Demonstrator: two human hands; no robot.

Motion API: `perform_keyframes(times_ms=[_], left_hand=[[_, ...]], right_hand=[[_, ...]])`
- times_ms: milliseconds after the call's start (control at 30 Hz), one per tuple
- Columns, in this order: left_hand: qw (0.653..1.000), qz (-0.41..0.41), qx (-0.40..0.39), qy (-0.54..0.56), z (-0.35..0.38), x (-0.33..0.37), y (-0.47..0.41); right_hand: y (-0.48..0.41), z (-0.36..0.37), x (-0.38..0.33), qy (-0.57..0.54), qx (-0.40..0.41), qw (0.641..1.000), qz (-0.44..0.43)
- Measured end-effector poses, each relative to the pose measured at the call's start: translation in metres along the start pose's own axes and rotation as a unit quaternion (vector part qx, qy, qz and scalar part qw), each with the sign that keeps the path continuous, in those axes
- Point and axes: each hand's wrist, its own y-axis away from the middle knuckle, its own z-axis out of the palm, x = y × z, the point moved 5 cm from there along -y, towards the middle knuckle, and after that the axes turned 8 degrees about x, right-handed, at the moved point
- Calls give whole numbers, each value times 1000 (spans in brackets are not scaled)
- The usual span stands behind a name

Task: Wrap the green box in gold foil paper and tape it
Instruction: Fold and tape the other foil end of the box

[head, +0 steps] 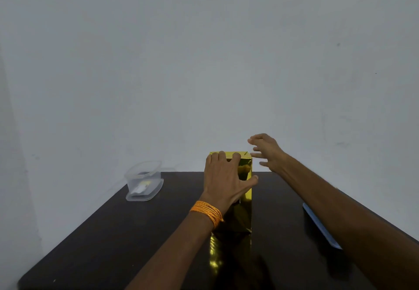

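The box (244,210) stands upright mid-way across the dark table (113,233), gold foil paper (246,169) covering every visible face. The left hand (223,176) grips its upper end, fingers curled over the top edge, thumb on the right face. The right hand (267,151) hovers just right of the top, fingers spread, holding nothing. A clear plastic container (144,181) stands at left; a flat blue object (319,224) lies at right.

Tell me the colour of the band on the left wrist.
Orange; the wrist band shows clearly in the head view.
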Motion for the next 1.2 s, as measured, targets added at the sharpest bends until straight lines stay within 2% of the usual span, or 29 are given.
perform_keyframes(times_ms=[167,267,400,500,767,967,1100,1200], left_hand=[[1000,0,-26,-9,0,1,1],[999,0,-37,-10,1,1,0],[999,-1,-44,-8,1,1,1],[999,-2,-48,-8,1,0,2],[999,0,-38,3,1,0,3],[999,5,-37,-3,1,1,3],[1000,5,-28,4,1,1,4],[1000,6,-29,6,1,1,5]], right_hand=[[4,-13,-38,80,59,981,-164],[11,-5,-59,156,14,963,-220],[17,14,-73,230,-98,943,-221],[21,25,-80,259,-140,925,-238],[18,36,-82,313,-159,899,-261],[21,38,-89,307,-145,896,-287],[22,42,-84,319,-197,883,-281],[19,42,-81,292,-203,888,-291]])
